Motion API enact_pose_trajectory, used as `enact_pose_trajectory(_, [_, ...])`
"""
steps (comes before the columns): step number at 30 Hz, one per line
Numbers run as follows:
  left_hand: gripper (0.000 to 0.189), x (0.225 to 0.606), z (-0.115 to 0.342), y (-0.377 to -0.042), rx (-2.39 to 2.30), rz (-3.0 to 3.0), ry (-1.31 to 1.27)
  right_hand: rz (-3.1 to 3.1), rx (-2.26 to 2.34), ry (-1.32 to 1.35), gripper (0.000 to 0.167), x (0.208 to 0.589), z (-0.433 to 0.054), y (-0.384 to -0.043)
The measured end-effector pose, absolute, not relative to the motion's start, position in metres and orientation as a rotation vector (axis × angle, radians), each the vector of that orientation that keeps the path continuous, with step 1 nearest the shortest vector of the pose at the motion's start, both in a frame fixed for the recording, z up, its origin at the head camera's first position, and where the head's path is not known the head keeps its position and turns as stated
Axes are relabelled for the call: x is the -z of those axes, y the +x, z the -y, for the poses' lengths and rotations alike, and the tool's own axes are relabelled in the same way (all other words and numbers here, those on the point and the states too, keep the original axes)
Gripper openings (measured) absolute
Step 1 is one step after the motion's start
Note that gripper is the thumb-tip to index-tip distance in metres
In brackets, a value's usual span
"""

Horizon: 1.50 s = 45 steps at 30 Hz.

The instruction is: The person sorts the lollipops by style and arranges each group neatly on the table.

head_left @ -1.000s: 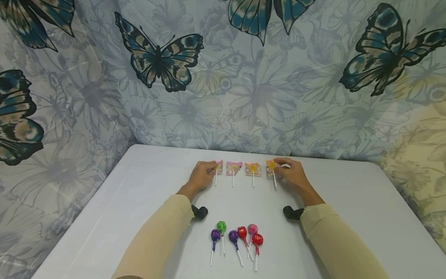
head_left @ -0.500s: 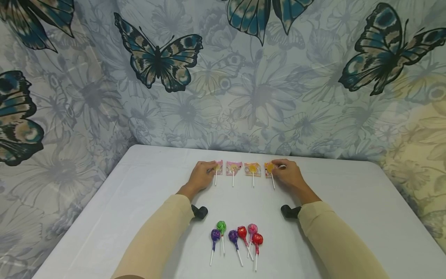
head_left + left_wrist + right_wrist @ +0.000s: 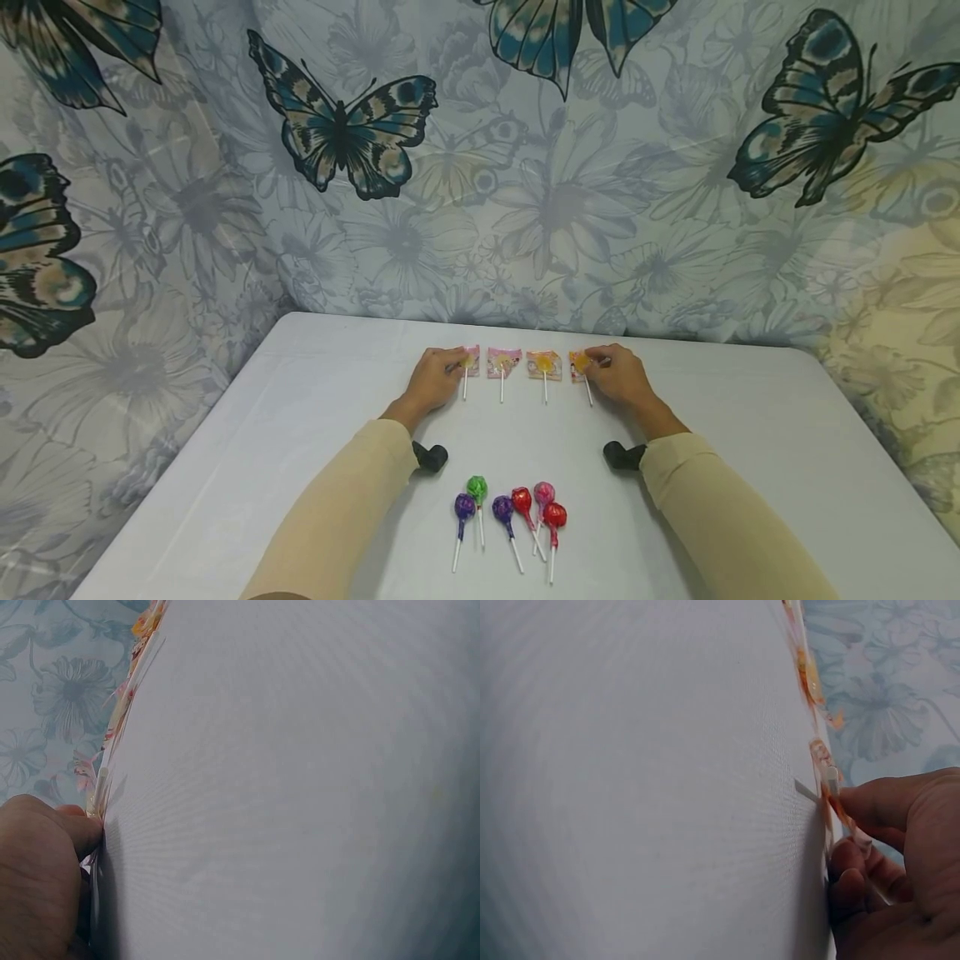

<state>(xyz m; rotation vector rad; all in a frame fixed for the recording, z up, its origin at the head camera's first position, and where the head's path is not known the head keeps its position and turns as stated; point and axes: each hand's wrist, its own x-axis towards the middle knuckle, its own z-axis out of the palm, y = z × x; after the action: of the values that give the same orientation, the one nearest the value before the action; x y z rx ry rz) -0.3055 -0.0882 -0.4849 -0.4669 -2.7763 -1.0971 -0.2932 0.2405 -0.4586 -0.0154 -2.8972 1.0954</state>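
Four flat lollipops in clear printed wrappers lie in a row near the table's back edge. My left hand (image 3: 437, 375) pinches the side of the leftmost, a pink-wrapped lollipop (image 3: 472, 360); its thumb shows at the wrapper in the left wrist view. At the row's right end, my right hand (image 3: 619, 373) pinches the edge of an orange-wrapped lollipop (image 3: 578, 363), its stick pointing toward me. In the right wrist view the thumb and curled fingers close on that wrapper. Between the hands lie another pink-wrapped lollipop (image 3: 503, 364) and another orange-wrapped lollipop (image 3: 544, 365).
Nearer to me on the white table (image 3: 300, 467) lie several round lollipops: two purple, one green (image 3: 477, 487), two red and one pink (image 3: 544, 492). Some of their sticks cross. Behind the table stands a butterfly-patterned wall (image 3: 480, 225).
My right hand has shifted slightly left with the orange-wrapped lollipop, bringing it closer to the row and more upright. The left hand has stayed in place.
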Motion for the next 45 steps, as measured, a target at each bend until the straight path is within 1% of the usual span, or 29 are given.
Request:
enact_pose_trajectory(16, [0.034,0.4845,0.0875,-0.3050,1.101,2.784,-0.455,2.902,-1.043,0.006,0.035,0.4576,-0.2365,-0.2913])
enact_pose_trajectory(30, [0.035,0.4815,0.0885,-0.3026,1.203,2.734,-0.406,2.889,-1.039,0.011,0.037,0.4591,-0.2371,-0.2897])
enact_pose_trajectory(45, [0.036,0.4799,0.0891,-0.3014,1.250,2.696,-0.402,2.863,-1.033,0.020,0.033,0.4581,-0.2402,-0.2881])
